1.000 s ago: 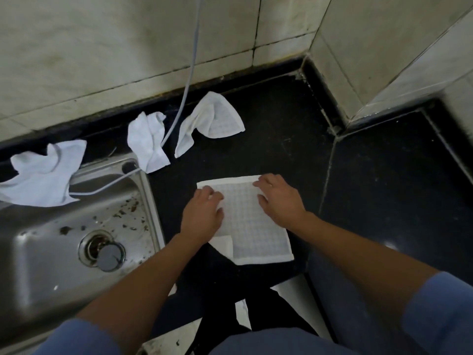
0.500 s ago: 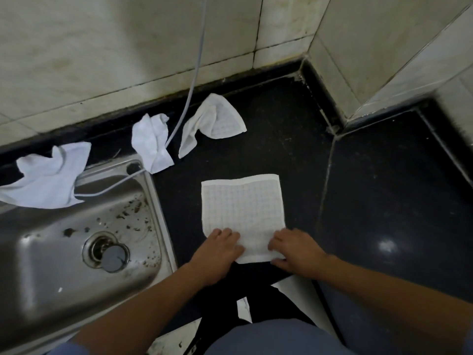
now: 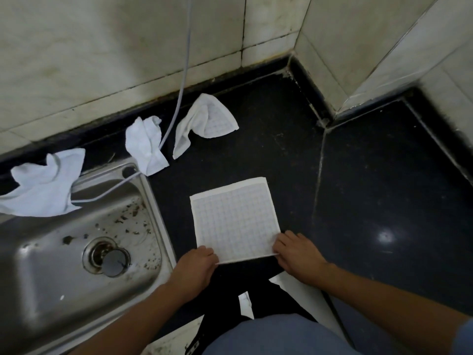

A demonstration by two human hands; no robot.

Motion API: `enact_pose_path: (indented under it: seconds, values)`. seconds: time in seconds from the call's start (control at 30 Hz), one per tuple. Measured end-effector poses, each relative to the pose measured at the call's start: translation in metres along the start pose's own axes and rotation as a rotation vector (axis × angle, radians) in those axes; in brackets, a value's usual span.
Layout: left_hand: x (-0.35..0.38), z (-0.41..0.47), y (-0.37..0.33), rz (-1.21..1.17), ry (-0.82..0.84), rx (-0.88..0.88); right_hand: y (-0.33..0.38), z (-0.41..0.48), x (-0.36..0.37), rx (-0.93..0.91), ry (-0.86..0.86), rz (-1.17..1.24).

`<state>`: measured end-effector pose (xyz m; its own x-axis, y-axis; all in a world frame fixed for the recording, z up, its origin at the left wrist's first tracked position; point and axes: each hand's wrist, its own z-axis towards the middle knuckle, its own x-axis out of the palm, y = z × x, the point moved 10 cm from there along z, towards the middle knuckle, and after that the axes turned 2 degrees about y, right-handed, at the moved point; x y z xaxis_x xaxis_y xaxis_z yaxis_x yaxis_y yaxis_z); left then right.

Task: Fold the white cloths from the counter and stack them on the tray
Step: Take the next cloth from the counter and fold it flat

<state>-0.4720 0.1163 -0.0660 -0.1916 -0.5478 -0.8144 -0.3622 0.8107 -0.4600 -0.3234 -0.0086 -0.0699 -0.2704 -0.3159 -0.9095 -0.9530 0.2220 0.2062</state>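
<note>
1. The flat cloth (image 3: 235, 219) lies spread open on the black counter (image 3: 371, 201), just right of the sink (image 3: 158, 221), with its near edge toward me. Laid out square like this, it is ready for a first fold.
2. My left hand (image 3: 195, 265) pinches the near-left corner, fingers curled onto the hem. My right hand (image 3: 297, 252) grips the near-right corner the same way. Holding both near corners lets me lift the edge level, so I judge the step in hand is carrying it over to the far edge.
3. The far corners lie free, so the cloth could slide as I lift. I would raise both hands evenly.
4. Three more cloths wait, crumpled, along the wall. The left cloth (image 3: 43, 183) is draped over the sink's back rim, the middle cloth (image 3: 146, 147) sits at the sink's corner, and the right cloth (image 3: 204, 121) lies on the counter beyond.
5. A grey hose (image 3: 183, 80) hangs down the tiled wall, crosses the middle cloth and runs into the sink. That cloth will need freeing with care.
6. The tray is not in view, so I judge the task is at an early stage.
</note>
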Motion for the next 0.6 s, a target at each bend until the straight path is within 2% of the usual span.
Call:
enact_pose_path:
  seconds: [0.13,0.27,0.37,0.6]
  values:
    - [-0.023,0.002,0.02,-0.228,0.008,-0.132,-0.021,0.012,-0.041,0.071,0.003,0.231]
    - [-0.076,0.024,0.05,-0.321,-0.145,-0.263,-0.047,0.051,-0.097,0.202,-0.09,0.364]
    - [-0.093,0.042,0.083,-0.395,-0.191,-0.443,-0.067,0.091,-0.101,0.314,-0.096,0.39]
    - [-0.077,0.066,0.129,-0.431,-0.223,-0.681,-0.087,0.134,-0.071,0.498,-0.043,0.281]
